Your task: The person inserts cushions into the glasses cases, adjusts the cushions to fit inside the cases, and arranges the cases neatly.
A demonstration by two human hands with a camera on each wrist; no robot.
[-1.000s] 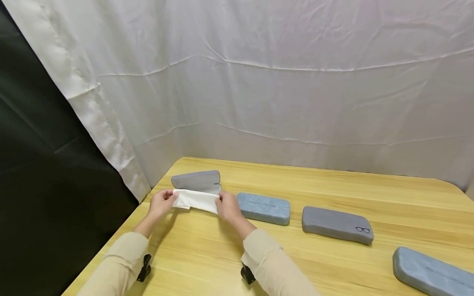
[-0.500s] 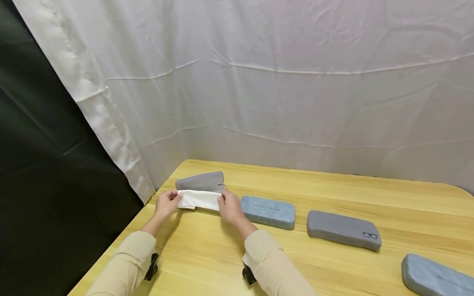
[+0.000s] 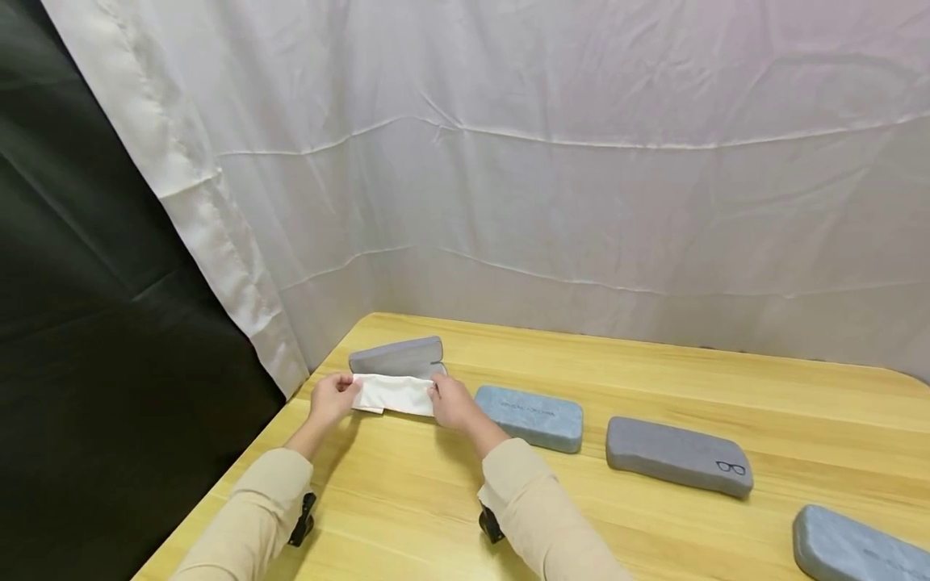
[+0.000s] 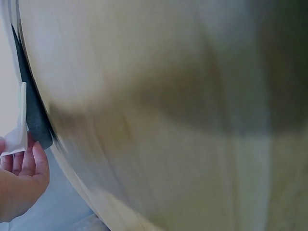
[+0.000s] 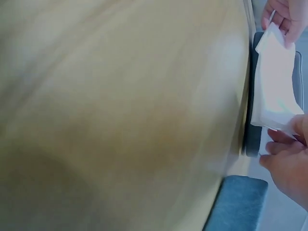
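A folded white cloth (image 3: 395,394) is stretched between my two hands, in front of and partly over an unfolded grey glasses case (image 3: 400,355). My left hand (image 3: 332,398) pinches the cloth's left end between thumb and fingers. At the other end, my right hand (image 3: 454,402) pinches it too. The right wrist view shows the cloth (image 5: 278,79) hanging in flat layers, with the dark edge of the case (image 5: 252,137) behind it. The case's lid stands raised; the cloth and hands hide most of its lower half.
Just right of my right hand lies a closed blue glasses case (image 3: 530,417). Farther right are a closed grey case (image 3: 679,456) with a spectacles mark and another blue case (image 3: 860,545), cut off by the frame. White curtain (image 3: 545,218) hangs behind the wooden table (image 3: 407,492).
The head view has turned slightly left, so everything sits a little farther right in it. Both hands keep their pinch on the cloth, which stays at the open case.
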